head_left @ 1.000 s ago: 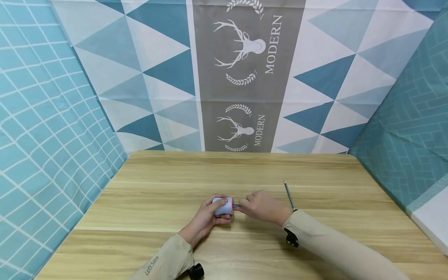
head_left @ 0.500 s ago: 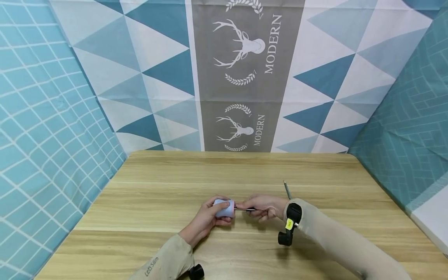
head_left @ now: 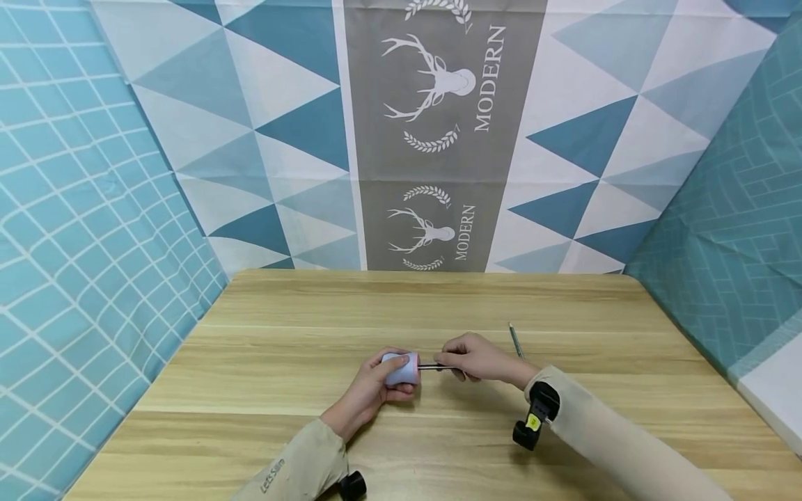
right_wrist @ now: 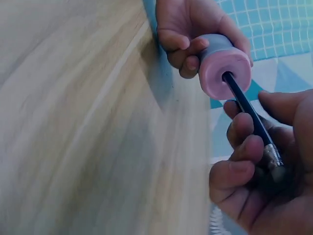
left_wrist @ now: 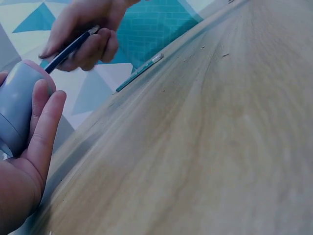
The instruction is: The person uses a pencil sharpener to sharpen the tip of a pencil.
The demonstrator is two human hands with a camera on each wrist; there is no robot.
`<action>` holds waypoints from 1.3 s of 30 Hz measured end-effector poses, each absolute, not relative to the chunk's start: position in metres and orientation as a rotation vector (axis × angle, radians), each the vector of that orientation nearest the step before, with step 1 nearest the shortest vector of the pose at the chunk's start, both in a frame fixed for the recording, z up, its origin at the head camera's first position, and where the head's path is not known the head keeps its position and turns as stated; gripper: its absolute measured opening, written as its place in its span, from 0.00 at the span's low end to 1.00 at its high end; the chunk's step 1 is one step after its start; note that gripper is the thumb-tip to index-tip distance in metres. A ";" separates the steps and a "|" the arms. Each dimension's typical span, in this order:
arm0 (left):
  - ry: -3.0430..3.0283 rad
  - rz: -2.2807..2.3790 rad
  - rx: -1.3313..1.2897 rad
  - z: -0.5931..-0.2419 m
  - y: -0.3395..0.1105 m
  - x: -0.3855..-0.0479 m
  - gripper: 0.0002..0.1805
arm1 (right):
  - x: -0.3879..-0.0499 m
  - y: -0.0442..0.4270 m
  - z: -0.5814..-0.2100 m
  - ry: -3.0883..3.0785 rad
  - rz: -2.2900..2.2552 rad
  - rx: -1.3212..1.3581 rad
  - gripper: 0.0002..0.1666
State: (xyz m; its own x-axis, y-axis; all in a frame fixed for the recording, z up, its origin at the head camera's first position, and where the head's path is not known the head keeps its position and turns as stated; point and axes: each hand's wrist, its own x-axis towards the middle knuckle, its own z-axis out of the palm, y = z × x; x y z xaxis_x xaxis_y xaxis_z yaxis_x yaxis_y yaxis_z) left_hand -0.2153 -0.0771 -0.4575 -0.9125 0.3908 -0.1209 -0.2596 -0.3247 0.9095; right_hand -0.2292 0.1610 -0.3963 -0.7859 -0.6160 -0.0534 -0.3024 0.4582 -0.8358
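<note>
My left hand (head_left: 368,391) grips a pale blue pencil sharpener (head_left: 399,371) with a pink end, held on its side above the table. A dark pencil (head_left: 431,367) stands in the round hole of that pink end (right_wrist: 213,73), as the right wrist view shows. Around the pencil's other end curl the fingers of my right hand (head_left: 481,358); its thumb lies a little off the shaft in the right wrist view. The pencil's metal ferrule (right_wrist: 274,155) and eraser end show near the palm. The tip inside the sharpener is hidden.
A second, greenish pencil (head_left: 516,341) lies on the wooden table (head_left: 301,313) beyond my right wrist, partly hidden by it in the head view. Patterned cloth (head_left: 426,153) hangs behind the table. Small specks (left_wrist: 225,55) lie on the wood.
My right hand has turned about the pencil and shifted back to the right, so more of the shaft shows. The left hand and sharpener have stayed nearly still.
</note>
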 end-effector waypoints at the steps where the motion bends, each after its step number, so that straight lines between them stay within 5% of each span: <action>1: 1.519 2.273 0.163 -0.458 -0.077 -0.215 0.10 | -0.227 0.163 -0.395 2.409 -1.222 -0.839 0.20; 8: 1.504 2.293 0.145 -0.458 -0.076 -0.216 0.08 | -0.220 0.161 -0.397 2.795 -0.748 -1.473 0.07; 16: 1.508 2.273 0.171 -0.459 -0.076 -0.216 0.07 | -0.226 0.156 -0.414 2.944 -0.514 -1.895 0.12; 20: 1.520 2.270 0.159 -0.459 -0.077 -0.216 0.07 | -0.227 0.151 -0.413 2.813 -0.791 -1.736 0.14; 32: 1.542 2.259 0.148 -0.459 -0.078 -0.216 0.06 | -0.229 0.147 -0.406 2.069 -1.480 -0.555 0.20; 39: 1.567 2.259 0.181 -0.457 -0.077 -0.214 0.09 | -0.241 0.152 -0.407 1.753 -1.508 -0.302 0.12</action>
State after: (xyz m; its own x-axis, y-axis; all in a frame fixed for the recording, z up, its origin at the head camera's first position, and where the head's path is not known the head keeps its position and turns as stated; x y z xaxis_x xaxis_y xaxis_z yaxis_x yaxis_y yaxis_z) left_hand -0.2137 -0.0773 -0.4571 -0.9180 0.3807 -0.1107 -0.2370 -0.3031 0.9230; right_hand -0.2412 0.1522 -0.4065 -0.6611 -0.6330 -0.4029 0.3037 0.2653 -0.9151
